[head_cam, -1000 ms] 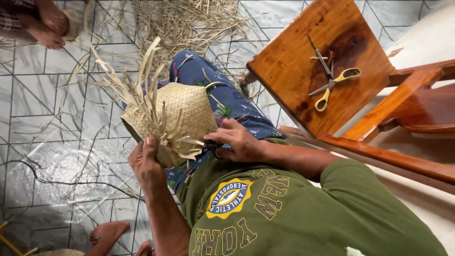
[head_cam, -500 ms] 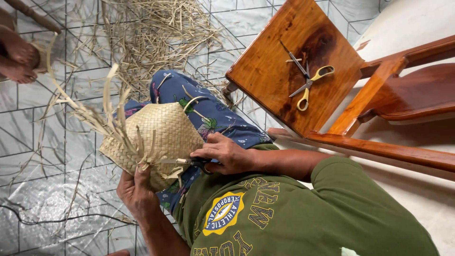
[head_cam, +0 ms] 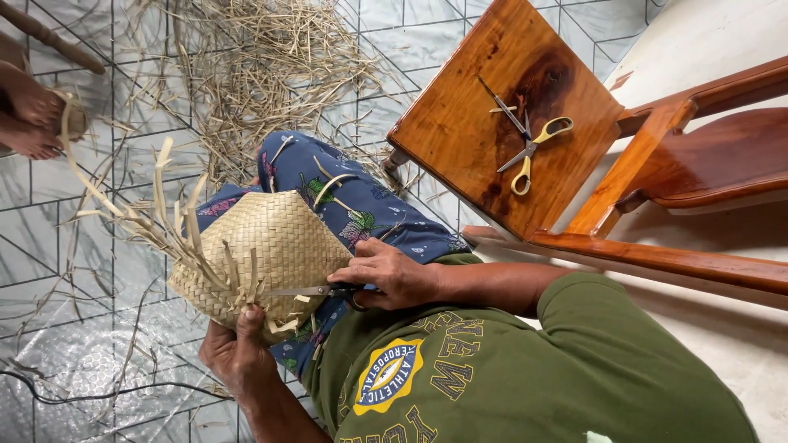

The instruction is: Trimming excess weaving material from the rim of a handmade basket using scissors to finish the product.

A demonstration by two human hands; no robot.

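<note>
Left hand [head_cam: 234,357] clenches the pale woven straw basket [head_cam: 263,254] from beneath, steadying it; right hand [head_cam: 394,275] grasps dark-handled scissors [head_cam: 316,290] against loose ends.

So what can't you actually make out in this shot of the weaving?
All in the head view:
- The handles of the dark scissors are covered by the right hand.
- Most fingers of the left hand lie behind the woven piece.
- The woven piece's far side is turned away.
- Another person's foot is cut by the left edge.
- The wooden chair runs off the right edge.
</note>
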